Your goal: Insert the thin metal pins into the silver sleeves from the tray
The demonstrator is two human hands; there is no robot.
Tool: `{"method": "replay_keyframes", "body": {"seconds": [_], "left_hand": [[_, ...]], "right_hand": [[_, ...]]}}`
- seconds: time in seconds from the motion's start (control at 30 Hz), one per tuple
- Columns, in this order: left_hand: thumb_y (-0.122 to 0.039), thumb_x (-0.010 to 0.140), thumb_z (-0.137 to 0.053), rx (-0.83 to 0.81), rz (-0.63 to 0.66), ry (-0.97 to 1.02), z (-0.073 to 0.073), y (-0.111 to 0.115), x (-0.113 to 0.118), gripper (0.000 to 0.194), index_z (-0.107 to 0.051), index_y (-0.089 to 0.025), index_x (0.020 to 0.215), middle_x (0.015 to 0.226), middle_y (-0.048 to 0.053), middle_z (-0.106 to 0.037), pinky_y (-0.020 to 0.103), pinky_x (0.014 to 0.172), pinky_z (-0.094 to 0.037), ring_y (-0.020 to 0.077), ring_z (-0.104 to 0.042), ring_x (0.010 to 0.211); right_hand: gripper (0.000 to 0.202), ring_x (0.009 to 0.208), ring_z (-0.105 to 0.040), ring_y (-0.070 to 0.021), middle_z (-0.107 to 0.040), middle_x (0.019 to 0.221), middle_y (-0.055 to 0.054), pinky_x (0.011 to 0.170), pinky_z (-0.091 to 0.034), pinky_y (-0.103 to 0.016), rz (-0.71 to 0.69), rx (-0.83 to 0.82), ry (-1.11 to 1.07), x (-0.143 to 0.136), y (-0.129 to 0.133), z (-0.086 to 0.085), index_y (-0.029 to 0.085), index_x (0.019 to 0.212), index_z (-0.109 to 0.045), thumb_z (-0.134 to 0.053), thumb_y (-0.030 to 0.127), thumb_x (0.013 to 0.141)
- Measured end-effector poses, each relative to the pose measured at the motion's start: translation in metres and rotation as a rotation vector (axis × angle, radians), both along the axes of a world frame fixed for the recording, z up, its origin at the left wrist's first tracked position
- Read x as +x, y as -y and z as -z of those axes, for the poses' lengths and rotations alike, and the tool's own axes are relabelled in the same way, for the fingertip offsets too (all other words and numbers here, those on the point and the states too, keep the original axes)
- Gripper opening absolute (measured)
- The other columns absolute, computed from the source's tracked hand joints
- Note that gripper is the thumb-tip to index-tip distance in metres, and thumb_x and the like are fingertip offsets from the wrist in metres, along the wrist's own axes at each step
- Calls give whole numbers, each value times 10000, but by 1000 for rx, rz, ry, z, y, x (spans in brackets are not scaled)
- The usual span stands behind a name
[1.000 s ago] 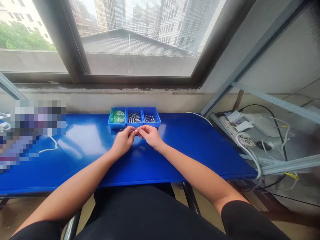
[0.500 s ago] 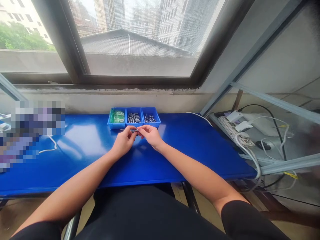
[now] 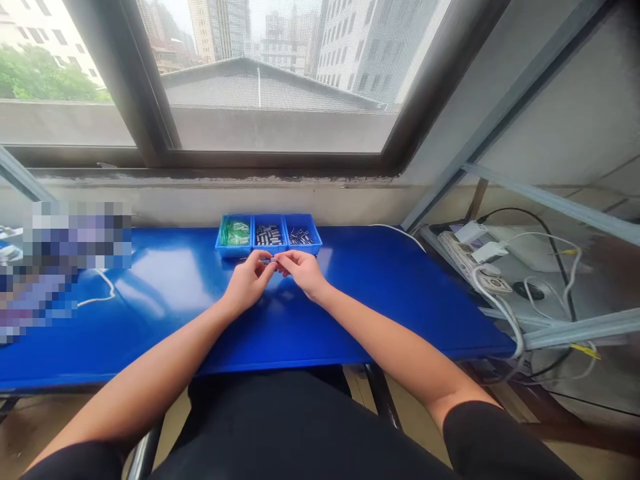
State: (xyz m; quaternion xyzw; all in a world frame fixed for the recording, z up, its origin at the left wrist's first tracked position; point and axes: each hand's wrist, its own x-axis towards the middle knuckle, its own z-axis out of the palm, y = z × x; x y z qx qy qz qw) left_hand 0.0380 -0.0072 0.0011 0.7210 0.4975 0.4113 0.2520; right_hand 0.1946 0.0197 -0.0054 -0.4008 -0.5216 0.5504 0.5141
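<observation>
My left hand (image 3: 249,281) and my right hand (image 3: 306,273) meet just in front of the blue three-part bin (image 3: 233,253). Between their fingertips is a small, slim metal piece (image 3: 271,261), partly covered by the fingers; its exact kind is too small to make out. Both hands are closed in a pinch on it. In the bin's left compartment lies a green plastic bag with pale pieces (image 3: 235,233). Short grey metal cylinders (image 3: 269,235) fill the middle one, and thin dark metal pins or screws (image 3: 301,237) lie in the right one.
The bin stands on a blue table (image 3: 350,320) against the wall below a window (image 3: 280,133). A white cable (image 3: 107,287) and a blurred-out area are at the left. On the right, a metal frame (image 3: 575,327) borders a shelf with power strips (image 3: 475,260) and cables.
Hardly anything differs. My fingertips have shifted very slightly around the small metal piece; both arms and the bin stay in place.
</observation>
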Motion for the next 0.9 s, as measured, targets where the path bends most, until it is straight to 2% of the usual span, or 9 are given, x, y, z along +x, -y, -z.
{"method": "replay_keyframes", "body": {"seconds": [0.13, 0.27, 0.5, 0.77, 0.9], "left_hand": [[-399, 904, -493, 4, 27, -1, 1, 0, 0, 275, -536, -204, 1093, 609, -43, -572, 212, 554, -421, 107, -539, 513], [-433, 913, -474, 5, 2, -15, 2, -1, 0, 269, -558, -198, 1012, 625, -27, -599, 213, 539, -412, 106, -538, 510], [-467, 920, -446, -3, -28, 28, 1, -1, -1, 310, -567, -184, 889, 583, -19, -586, 221, 531, -413, 111, -538, 501], [-420, 866, -565, 34, 39, -2, 2, -1, 1, 339, -573, -183, 1108, 579, -46, -544, 204, 550, -409, 99, -505, 518], [-423, 854, -581, 53, 25, -16, 4, -3, 0, 337, -598, -185, 1091, 555, -57, -505, 196, 555, -406, 92, -480, 514]], "right_hand": [[436, 628, -601, -141, -689, 697, -49, 574, -458, -276, -10, -20, -11, 1, -2, 1, 156, 785, -690, -736, 565, 639], [435, 644, -613, -147, -687, 701, -46, 560, -455, -268, -20, 27, 23, 1, -2, 3, 163, 777, -671, -725, 576, 648], [405, 706, -656, -166, -709, 777, -49, 582, -478, -276, -92, 74, 68, 0, 0, 4, 182, 897, -664, -705, 536, 705], [465, 700, -648, -163, -714, 787, -47, 600, -486, -283, -123, 56, 15, 2, -3, 3, 192, 1075, -614, -648, 533, 761], [467, 663, -626, -150, -707, 769, -35, 593, -485, -281, -152, 75, 8, 2, -2, 6, 191, 1117, -591, -633, 510, 780]]}}
